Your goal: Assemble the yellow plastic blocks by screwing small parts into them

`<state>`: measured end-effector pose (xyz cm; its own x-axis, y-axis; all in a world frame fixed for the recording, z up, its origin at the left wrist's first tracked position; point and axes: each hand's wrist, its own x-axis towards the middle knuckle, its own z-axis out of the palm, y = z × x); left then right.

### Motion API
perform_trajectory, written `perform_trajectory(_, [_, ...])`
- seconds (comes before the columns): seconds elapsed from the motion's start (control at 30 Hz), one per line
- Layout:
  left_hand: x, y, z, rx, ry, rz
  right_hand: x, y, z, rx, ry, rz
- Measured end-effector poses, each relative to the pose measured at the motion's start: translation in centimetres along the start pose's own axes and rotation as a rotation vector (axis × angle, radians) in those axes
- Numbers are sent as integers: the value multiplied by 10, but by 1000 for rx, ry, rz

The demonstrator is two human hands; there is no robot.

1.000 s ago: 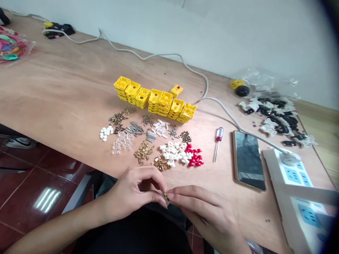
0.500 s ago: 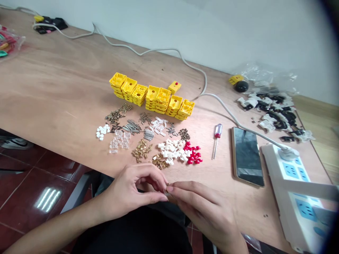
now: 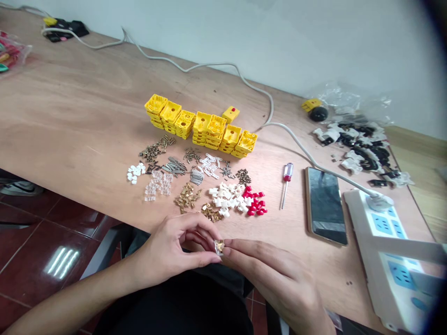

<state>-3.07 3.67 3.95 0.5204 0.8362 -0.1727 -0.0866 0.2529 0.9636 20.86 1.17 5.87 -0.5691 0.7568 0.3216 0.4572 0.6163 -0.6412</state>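
Note:
Between the fingertips of both hands sits a small clear plastic piece with brass-coloured metal in it. My left hand pinches it from the left, thumb below and fingers above. From the right, the fingertips of my right hand close on its other side. Just beyond the hands lie brass-coloured metal pieces in two small heaps. Clear plastic pieces are grouped to the left of them, and white plastic parts lie beside red caps on the right.
Stacked yellow housings form a row behind piles of screws and flat metal strips. To the right are a screwdriver, a phone and a white power strip. A pale cable crosses the table.
The fingertips have parted slightly, so more of the clear piece and its brass-coloured metal shows. Both hands stay in nearly the same place.

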Motion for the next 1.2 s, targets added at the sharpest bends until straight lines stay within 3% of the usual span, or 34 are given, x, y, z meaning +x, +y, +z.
perform_trajectory(0.37, [-1, 0, 1, -3, 0, 26, 0, -5, 0, -119, -21, -36])
perform_trajectory(0.67, [2, 1, 1, 0, 3, 56, -5, 1, 12, 0, 71, 12])
perform_trajectory(0.87, [-1, 2, -1, 15, 0, 30, -3, 2, 13, 48, 77, 29])
perform_trajectory(1.2, [1, 0, -1, 38, 8, 102, 3, 1, 14, 140, 122, 67])
